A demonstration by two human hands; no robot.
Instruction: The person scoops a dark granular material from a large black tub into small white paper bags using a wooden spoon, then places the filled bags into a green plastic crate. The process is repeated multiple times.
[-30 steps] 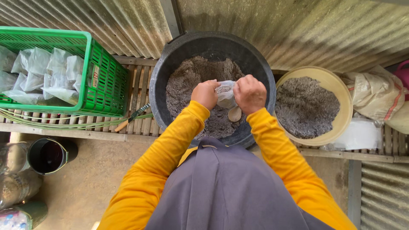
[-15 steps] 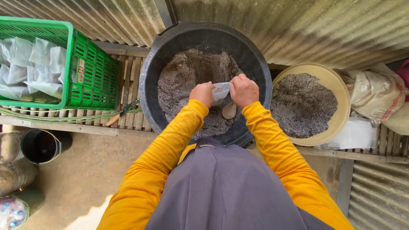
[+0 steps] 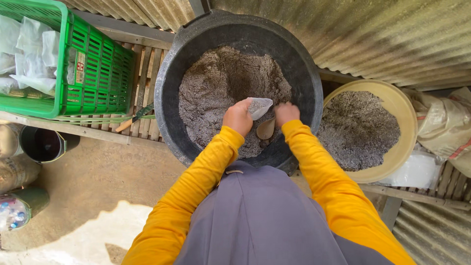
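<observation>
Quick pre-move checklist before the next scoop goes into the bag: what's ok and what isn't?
1. Small clear bag held by left hand, mouth open: ok.
2. Bag over the black tub, so spills fall inside: ok.
3. Right hand down at the soil mix: ok.
4. Tan scoop lying on the mix, whether gripped: cannot tell.
5. Fill level of the bag: cannot tell.
6. Green crate of filled bags beside the tub, within reach: ok.
</observation>
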